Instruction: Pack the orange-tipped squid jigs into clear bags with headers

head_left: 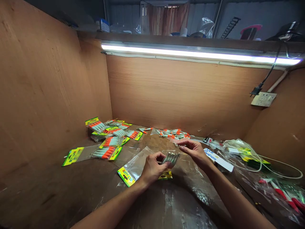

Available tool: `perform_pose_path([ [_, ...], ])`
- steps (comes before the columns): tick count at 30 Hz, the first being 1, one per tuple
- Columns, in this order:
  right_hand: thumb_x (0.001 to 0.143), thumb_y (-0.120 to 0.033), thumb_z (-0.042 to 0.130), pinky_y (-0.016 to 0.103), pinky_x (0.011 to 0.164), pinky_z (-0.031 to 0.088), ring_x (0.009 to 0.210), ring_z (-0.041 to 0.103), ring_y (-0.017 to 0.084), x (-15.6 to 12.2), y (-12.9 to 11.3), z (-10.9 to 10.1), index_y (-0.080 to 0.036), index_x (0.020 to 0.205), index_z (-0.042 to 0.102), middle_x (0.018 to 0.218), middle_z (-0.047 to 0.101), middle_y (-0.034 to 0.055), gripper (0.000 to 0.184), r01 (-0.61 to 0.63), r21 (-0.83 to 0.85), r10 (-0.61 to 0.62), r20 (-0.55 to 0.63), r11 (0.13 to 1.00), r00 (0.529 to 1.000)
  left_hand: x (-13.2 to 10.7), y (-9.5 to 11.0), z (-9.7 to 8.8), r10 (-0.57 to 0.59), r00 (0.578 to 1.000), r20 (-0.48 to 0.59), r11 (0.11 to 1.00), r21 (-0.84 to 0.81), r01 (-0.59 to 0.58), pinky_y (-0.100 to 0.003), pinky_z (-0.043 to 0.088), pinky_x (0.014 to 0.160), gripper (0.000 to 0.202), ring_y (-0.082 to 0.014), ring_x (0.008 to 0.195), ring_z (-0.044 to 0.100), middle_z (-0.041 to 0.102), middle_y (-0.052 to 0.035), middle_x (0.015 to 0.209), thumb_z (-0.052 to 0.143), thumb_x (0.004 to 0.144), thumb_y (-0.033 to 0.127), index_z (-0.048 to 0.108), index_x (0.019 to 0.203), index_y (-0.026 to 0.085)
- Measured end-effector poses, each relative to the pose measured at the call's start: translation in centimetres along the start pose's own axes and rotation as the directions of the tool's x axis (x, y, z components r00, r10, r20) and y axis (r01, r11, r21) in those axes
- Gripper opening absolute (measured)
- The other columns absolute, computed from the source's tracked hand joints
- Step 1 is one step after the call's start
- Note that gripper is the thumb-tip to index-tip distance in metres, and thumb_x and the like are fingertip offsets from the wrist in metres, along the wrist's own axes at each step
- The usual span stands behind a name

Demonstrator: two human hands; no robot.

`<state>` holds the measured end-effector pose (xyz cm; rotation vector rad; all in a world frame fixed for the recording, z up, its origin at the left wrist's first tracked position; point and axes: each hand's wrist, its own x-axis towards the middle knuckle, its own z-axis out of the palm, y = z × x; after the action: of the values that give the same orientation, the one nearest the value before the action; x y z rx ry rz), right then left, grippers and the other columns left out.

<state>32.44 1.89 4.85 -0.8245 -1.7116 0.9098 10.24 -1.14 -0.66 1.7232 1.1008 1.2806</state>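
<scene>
My left hand [154, 167] is wrapped round a bunch of fishing lures [172, 159], pale bodies with metal fittings at the top end. My right hand [193, 151] is just right of and above that bunch, thumb and forefinger brought together; whatever is between the tips is too small to make out. Behind the fingers lies a loose pile of orange-and-pale lures [176, 132]. Under my left wrist rests a clear bag with a yellow BCT LURE header [127, 176]. Another yellow header [166, 175] peeks out below the held bunch.
Packed lures in bags [107, 152] are heaped at the left, beside an opened-out bag with a yellow header [73, 156]. To the right are a white box [219, 160], a white cord [259, 159] and red-and-white lures in plastic [282, 192]. Wooden panels enclose the table.
</scene>
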Motion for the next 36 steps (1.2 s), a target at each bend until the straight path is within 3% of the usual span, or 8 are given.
perform_pose_path([
  [4, 0.076, -0.053, 0.076, 0.037, 0.087, 0.051, 0.097, 0.066, 0.022, 0.1, -0.6, -0.1, -0.022, 0.129, 0.061, 0.111, 0.070, 0.0106, 0.064, -0.152, 0.108, 0.147, 0.054, 0.982, 0.988, 0.4, -0.9, 0.3, -0.094, 0.992, 0.086, 0.975, -0.194, 0.110, -0.023, 0.041, 0.058, 0.033, -0.0146, 0.062, 0.059, 0.067, -0.0018, 0.068, 0.082, 0.070, 0.042, 0.070, 0.076, 0.012],
  [7, 0.071, -0.056, 0.079, 0.034, 0.078, 0.052, 0.082, 0.067, 0.020, 0.1, -0.1, 0.1, -0.017, 0.111, 0.072, 0.096, 0.073, 0.0085, 0.056, -0.300, 0.107, 0.285, 0.131, 0.948, 0.949, 0.1, -1.0, 0.3, -0.185, 0.948, 0.257, 0.869, -0.408, 0.280, -0.024, 0.047, 0.064, 0.042, -0.0169, 0.069, 0.064, 0.072, -0.0070, 0.084, 0.085, 0.069, 0.044, 0.073, 0.090, 0.010],
  [11, 0.070, -0.055, 0.080, 0.026, 0.062, 0.047, 0.061, 0.058, 0.012, 0.1, 1.7, 0.1, -0.013, 0.085, 0.076, 0.078, 0.071, 0.0048, 0.045, -0.365, 0.102, 0.357, 0.091, 0.925, 0.930, -0.3, -0.9, 0.0, -0.283, 0.828, 0.485, 0.647, -0.541, 0.538, -0.027, 0.053, 0.073, 0.047, -0.0183, 0.078, 0.070, 0.073, -0.0122, 0.097, 0.086, 0.069, 0.043, 0.072, 0.101, 0.011],
  [16, 0.068, -0.057, 0.079, 0.024, 0.055, 0.042, 0.055, 0.051, 0.010, 0.1, 2.3, 0.5, -0.012, 0.081, 0.075, 0.070, 0.069, 0.0037, 0.046, -0.394, 0.087, 0.390, 0.064, 0.915, 0.919, -0.5, -0.8, 0.0, -0.311, 0.799, 0.515, 0.627, -0.520, 0.580, -0.028, 0.055, 0.074, 0.055, -0.0196, 0.083, 0.072, 0.073, -0.0108, 0.101, 0.089, 0.066, 0.042, 0.067, 0.110, 0.016],
  [23, 0.066, -0.056, 0.080, 0.024, 0.054, 0.040, 0.052, 0.049, 0.009, -0.1, 1.9, 1.1, -0.013, 0.079, 0.075, 0.071, 0.071, 0.0041, 0.045, -0.402, 0.102, 0.397, 0.065, 0.910, 0.915, -0.4, -1.7, 0.7, -0.293, 0.896, 0.333, 0.827, -0.383, 0.412, -0.026, 0.049, 0.062, 0.053, -0.0195, 0.070, 0.068, 0.073, -0.0079, 0.083, 0.087, 0.061, 0.052, 0.065, 0.087, 0.012],
  [30, 0.073, -0.052, 0.075, 0.026, 0.058, 0.043, 0.059, 0.054, 0.012, 0.3, 2.1, -0.1, -0.011, 0.095, 0.076, 0.081, 0.074, 0.0072, 0.047, -0.359, -0.045, 0.361, 0.086, 0.932, 0.928, 0.0, -1.3, 0.4, -0.268, 0.937, 0.225, 0.890, -0.315, 0.331, -0.022, 0.039, 0.054, 0.046, -0.0118, 0.054, 0.055, 0.065, -0.0006, 0.064, 0.088, 0.058, 0.050, 0.065, 0.070, 0.012],
  [33, 0.074, -0.044, 0.075, 0.030, 0.066, 0.048, 0.070, 0.058, 0.016, 0.1, 0.9, 0.0, -0.018, 0.113, 0.071, 0.100, 0.072, 0.0076, 0.047, -0.166, -0.274, 0.140, -0.113, 0.947, 0.984, 0.1, -1.2, 0.4, -0.253, 0.952, 0.170, 0.917, -0.272, 0.292, -0.021, 0.037, 0.053, 0.043, -0.0115, 0.053, 0.053, 0.065, -0.0003, 0.062, 0.088, 0.059, 0.048, 0.067, 0.068, 0.012],
  [36, 0.084, -0.036, 0.068, 0.035, 0.080, 0.049, 0.088, 0.060, 0.021, -0.3, -0.7, 0.5, -0.026, 0.114, 0.071, 0.109, 0.066, 0.0078, 0.031, 0.077, -0.484, -0.183, -0.174, 0.872, 0.968, 0.2, -1.3, 0.4, -0.237, 0.962, 0.138, 0.936, -0.231, 0.264, -0.022, 0.038, 0.053, 0.039, -0.0133, 0.054, 0.055, 0.067, -0.0017, 0.063, 0.086, 0.061, 0.045, 0.070, 0.071, 0.012],
])
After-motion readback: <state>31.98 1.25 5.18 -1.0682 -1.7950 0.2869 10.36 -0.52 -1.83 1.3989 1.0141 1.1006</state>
